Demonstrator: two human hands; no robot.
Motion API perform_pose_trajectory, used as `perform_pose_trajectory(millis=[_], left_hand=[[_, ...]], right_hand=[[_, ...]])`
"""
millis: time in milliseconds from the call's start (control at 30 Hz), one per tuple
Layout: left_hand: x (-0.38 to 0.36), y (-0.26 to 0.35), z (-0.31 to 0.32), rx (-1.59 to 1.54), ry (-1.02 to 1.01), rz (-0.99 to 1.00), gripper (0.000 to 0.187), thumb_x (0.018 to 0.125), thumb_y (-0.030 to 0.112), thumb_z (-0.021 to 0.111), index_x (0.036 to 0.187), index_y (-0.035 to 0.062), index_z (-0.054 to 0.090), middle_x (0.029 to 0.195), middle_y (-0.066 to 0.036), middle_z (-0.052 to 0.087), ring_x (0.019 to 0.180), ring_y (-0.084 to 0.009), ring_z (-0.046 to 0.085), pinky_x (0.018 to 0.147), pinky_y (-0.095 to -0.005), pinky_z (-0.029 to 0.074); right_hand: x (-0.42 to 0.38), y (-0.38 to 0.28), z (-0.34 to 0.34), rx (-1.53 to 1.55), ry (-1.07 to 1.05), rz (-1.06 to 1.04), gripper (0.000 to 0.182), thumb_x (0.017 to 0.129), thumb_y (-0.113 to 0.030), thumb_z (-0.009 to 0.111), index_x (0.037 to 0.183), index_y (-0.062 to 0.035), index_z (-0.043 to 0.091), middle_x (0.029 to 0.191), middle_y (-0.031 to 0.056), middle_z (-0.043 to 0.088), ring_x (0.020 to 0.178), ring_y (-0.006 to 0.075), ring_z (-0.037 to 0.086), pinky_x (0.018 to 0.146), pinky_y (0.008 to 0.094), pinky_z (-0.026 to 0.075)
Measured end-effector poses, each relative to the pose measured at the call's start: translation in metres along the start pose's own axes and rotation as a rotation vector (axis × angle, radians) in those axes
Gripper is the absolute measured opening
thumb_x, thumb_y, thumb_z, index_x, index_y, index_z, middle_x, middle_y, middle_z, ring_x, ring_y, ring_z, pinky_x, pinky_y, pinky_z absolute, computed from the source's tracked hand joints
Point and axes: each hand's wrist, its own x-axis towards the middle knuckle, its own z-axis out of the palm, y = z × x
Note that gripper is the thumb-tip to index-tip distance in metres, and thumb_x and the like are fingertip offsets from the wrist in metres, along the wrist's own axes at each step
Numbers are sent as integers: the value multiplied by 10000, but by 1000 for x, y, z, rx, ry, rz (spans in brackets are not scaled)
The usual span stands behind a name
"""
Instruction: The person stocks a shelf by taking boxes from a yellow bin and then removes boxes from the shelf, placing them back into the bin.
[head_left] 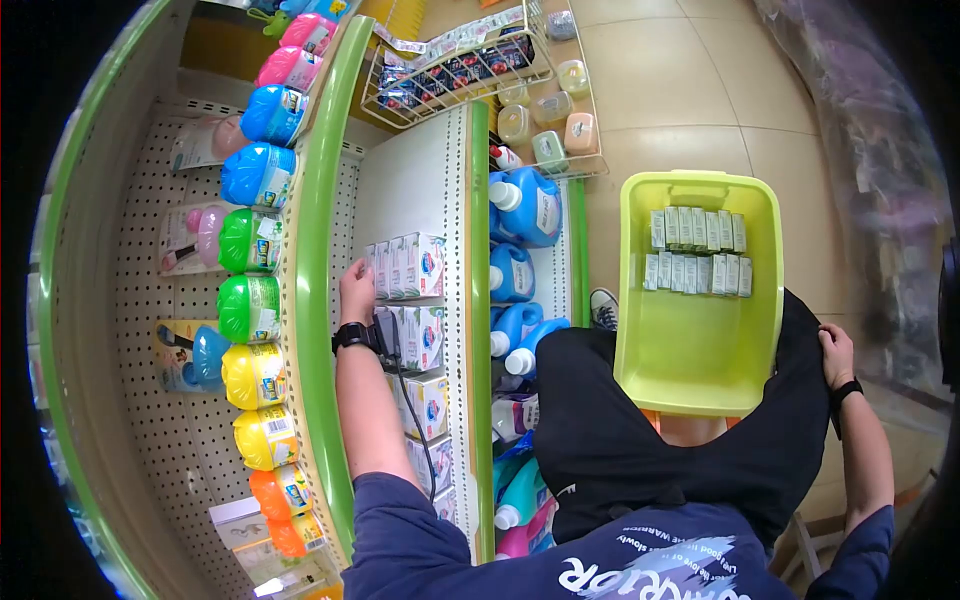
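Note:
On the middle shelf, my left hand (357,292) has its fingers bent against the outer end of a row of white soap boxes (410,268). The boxes stand side by side, with more soap boxes (421,338) stacked nearer to me. A dark watch and a black cable are at that wrist. Over on the other side, my right hand (836,356) lies on my knee with nothing in it, its fingers resting on the black trousers. Between my legs stands a yellow-green bin (680,350), holding two rows of small pale boxes (697,229).
Coloured tubs (250,240) line the green-edged shelf at left. Blue detergent bottles (535,207) stand on the lower shelf by my leg. A wire basket (460,75) with packets hangs at the far end. Plastic-wrapped goods (880,190) are at right.

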Motion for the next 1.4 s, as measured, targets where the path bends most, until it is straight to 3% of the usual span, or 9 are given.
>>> perform_pose_trajectory(millis=[333, 467, 567, 667, 767, 833, 933, 1167, 1400], left_hand=[[-12, 20, 12, 232, 135, 68, 410, 927, 94, 478, 1309, -56, 458, 1249, -224, 555, 1151, -304, 546, 973, -356, 415], [-33, 69, 50, 458, 519, 611, 385, 898, 101, 495, 1256, -41, 506, 1260, -243, 530, 1192, -374, 491, 1008, -400, 388], [-137, 164, 139, 255, 304, 1008, 318, 856, 24, 505, 1166, -23, 557, 1187, -205, 574, 1133, -348, 532, 982, -398, 407], [-195, 176, 269, -3, -159, 1319, 283, 800, -43, 530, 1069, 0, 605, 1075, -168, 630, 1049, -325, 584, 925, -392, 445], [-237, 127, 420, -24, -697, 924, 285, 791, 81, 646, 1064, 4, 621, 1050, -182, 643, 1008, -316, 614, 894, -371, 476], [-244, 82, 507, 167, -857, 409, 389, 812, 186, 678, 1148, 8, 600, 1092, -181, 644, 1030, -300, 611, 898, -375, 473], [-242, 33, 587, 312, -839, 27, 550, 822, 251, 689, 1263, -24, 509, 1174, -195, 610, 1099, -289, 580, 900, -373, 471], [-236, 8, 666, -160, -944, -294, 680, 826, 266, 699, 1319, -80, 383, 1233, -192, 552, 1109, -251, 536, 861, -394, 478], [-236, 12, 657, -142, -831, -183, 365, 862, 170, 674, 1133, -39, 548, 1063, -123, 631, 880, -191, 606, 699, -319, 519]], right_hand=[[-5, -3, 1, 18, 11, -12, 325, 840, -248, 544, 994, 19, 649, 972, 192, 660, 920, 309, 622, 840, 345, 463], [-13, -23, -5, 20, 2, -12, 340, 838, -260, 557, 1000, 21, 658, 963, 198, 665, 902, 302, 631, 814, 348, 471], [-13, -23, -6, 48, 8, 4, 349, 827, -271, 563, 984, 25, 663, 947, 200, 665, 898, 305, 631, 813, 349, 473], [-13, -26, -6, -14, 27, 13, 332, 786, -282, 569, 947, -12, 678, 962, 207, 645, 921, 345, 611, 842, 374, 472], [-14, -32, -10, -45, 17, 35, 313, 785, -279, 573, 935, -24, 676, 942, 199, 632, 917, 358, 592, 831, 389, 468], [-15, -29, -11, -29, 20, 27, 296, 781, -261, 589, 938, -23, 669, 937, 190, 628, 916, 354, 590, 828, 390, 467], [-15, -18, -13, 45, 11, 10, 290, 775, -222, 602, 972, -14, 645, 985, 183, 615, 955, 356, 571, 865, 386, 450], [-4, -8, -30, 201, -81, 108, 332, 758, -178, 597, 1039, -1, 614, 1093, 180, 565, 1038, 347, 527, 930, 391, 409], [-2, -5, -32, 242, -93, 98, 335, 761, -160, 589, 1053, 4, 611, 1106, 186, 556, 1054, 338, 529, 947, 376, 402]])
